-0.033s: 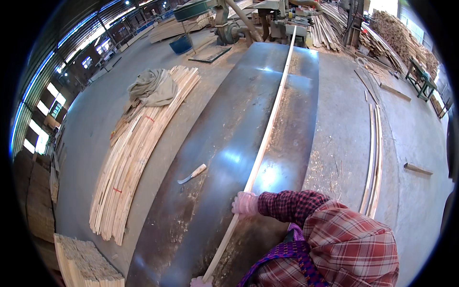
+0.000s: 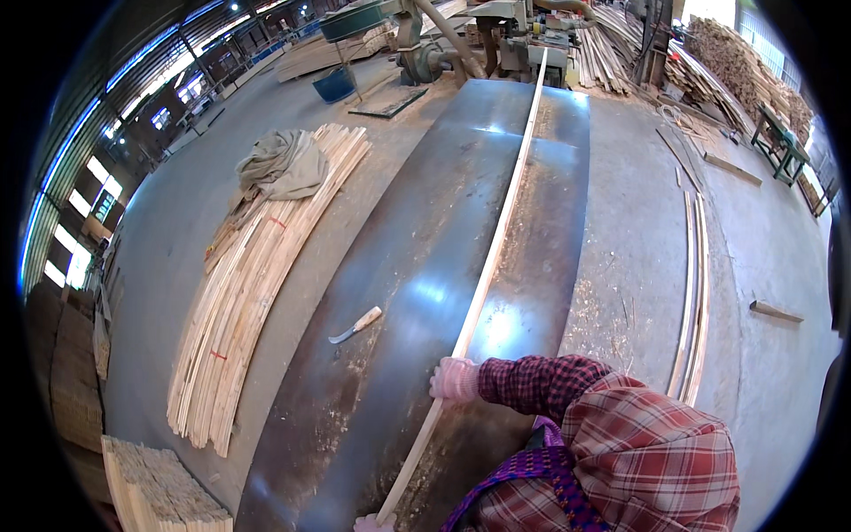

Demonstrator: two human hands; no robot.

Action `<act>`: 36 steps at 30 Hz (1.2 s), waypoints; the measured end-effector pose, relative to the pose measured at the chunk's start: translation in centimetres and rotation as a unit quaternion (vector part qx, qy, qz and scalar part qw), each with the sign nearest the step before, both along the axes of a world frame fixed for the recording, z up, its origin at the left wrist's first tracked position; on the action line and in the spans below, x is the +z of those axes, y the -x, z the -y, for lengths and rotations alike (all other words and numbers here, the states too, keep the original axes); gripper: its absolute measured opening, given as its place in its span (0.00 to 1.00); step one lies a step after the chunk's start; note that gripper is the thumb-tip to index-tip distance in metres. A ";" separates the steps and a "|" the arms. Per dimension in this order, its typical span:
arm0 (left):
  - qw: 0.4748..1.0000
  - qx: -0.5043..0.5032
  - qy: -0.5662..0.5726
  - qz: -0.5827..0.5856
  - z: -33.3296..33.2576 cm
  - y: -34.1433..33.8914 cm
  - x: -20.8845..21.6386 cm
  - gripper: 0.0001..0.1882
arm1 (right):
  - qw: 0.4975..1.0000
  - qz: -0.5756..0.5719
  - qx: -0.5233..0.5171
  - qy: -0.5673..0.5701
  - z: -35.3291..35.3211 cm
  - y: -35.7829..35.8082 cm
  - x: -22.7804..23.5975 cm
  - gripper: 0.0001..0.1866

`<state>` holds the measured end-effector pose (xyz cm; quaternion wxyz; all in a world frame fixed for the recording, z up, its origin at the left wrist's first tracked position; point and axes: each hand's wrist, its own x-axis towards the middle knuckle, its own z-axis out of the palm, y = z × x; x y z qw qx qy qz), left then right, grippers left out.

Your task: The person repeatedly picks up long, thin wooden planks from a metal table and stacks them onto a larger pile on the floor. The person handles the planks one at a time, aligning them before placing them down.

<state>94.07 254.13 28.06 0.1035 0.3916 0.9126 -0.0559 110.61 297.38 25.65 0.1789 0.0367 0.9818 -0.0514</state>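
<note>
A long, thin wooden strip runs lengthwise over the dark metal table, from the lower edge up to the machine at its far end. My right hand, in a pink glove, is closed around the strip partway along, its arm reaching in from the right. At the bottom of the view, my gloved left hand is at the strip's near end; most of it is cut off, and its visible fingers wrap the wood. A hooked knife with a wooden handle lies on the table, left of my right hand.
The machine stands at the table's far end. Left on the floor lies a bundle of strips under a crumpled cloth. A stack of wood stands near left. Loose strips lie to the right. Sawdust and chips dot the tabletop.
</note>
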 end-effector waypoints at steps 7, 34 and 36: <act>0.996 -0.012 0.005 0.087 -9.3 -5.0 1.0 0.29 | 0.997 -0.070 -0.004 -0.044 -10.8 -6.2 -7.0 0.18; 1.000 -0.016 0.006 0.014 -13.4 -9.5 -7.7 0.28 | 0.994 -0.063 -0.052 0.075 -15.7 -11.2 0.4 0.16; 0.999 -0.030 -0.029 0.007 -13.1 -10.9 -6.5 0.32 | 0.982 0.054 -0.118 0.138 -14.4 -11.9 4.1 0.21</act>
